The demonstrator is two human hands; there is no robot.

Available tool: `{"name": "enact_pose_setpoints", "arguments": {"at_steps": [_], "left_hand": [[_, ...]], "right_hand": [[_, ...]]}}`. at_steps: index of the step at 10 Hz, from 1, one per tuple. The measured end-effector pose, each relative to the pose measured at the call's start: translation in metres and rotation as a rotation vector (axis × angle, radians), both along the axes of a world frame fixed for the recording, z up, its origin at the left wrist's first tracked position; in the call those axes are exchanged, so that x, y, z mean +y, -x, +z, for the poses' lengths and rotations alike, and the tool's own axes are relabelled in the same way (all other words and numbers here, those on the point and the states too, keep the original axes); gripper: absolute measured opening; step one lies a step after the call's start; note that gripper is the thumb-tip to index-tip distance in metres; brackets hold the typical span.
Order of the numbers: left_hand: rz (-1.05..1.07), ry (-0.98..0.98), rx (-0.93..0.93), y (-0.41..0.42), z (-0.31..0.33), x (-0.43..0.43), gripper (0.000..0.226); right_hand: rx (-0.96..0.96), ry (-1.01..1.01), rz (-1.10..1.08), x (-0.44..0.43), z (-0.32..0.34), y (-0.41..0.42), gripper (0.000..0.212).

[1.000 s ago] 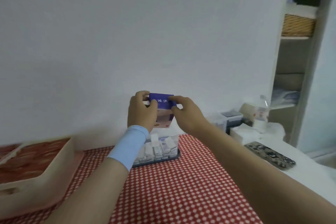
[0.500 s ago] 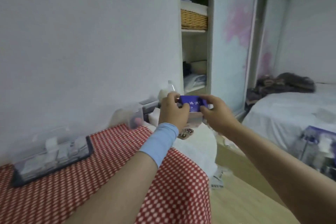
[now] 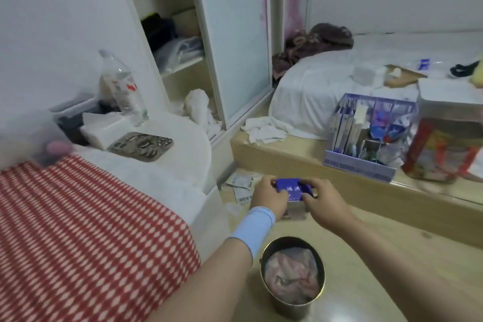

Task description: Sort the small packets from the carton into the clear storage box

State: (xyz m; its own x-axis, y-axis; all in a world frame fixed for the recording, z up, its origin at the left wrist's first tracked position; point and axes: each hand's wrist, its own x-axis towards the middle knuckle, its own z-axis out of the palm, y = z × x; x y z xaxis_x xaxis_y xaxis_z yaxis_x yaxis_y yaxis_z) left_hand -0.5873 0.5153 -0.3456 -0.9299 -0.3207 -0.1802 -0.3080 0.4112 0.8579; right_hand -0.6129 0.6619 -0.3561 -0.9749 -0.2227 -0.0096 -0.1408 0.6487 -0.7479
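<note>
Left hand (image 3: 268, 197) and right hand (image 3: 325, 204) gripped the small blue-topped cardboard carton (image 3: 292, 189) over wooden floor (image 3: 371, 285), past the edge of the red-checked tablecloth (image 3: 104, 230), near a round metal bin (image 3: 292, 273).

Bin (image 3: 287, 307) low at centre, open floor (image 3: 379, 264) right, table (image 3: 78, 217) seemingly close left

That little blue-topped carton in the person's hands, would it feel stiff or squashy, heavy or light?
Probably fairly stiff: the carton shows square edges while the left hand and right hand pinch its top. Likely light, since that pinch alone seems to carry it. If it is thin card, as it looks, a hard squeeze could dent it.
</note>
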Motion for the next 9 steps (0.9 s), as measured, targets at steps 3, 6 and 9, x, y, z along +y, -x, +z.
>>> {"name": "enact_pose_setpoints", "arguments": {"at_steps": [3, 6, 9], "left_hand": [[-0.124, -0.018, -0.398, 0.016, -0.173, 0.012, 0.046], [-0.211, -0.034, -0.648, 0.014, -0.234, 0.001, 0.074], [-0.272, 0.039, -0.518, 0.01, -0.204, -0.016, 0.062]], "right_hand": [[-0.378, -0.069, -0.029, 0.017, -0.162, -0.009, 0.05], [-0.587, -0.036, 0.087, 0.005, -0.244, -0.02, 0.062], [-0.427, -0.05, 0.089, -0.004, -0.219, -0.011, 0.05]]}}
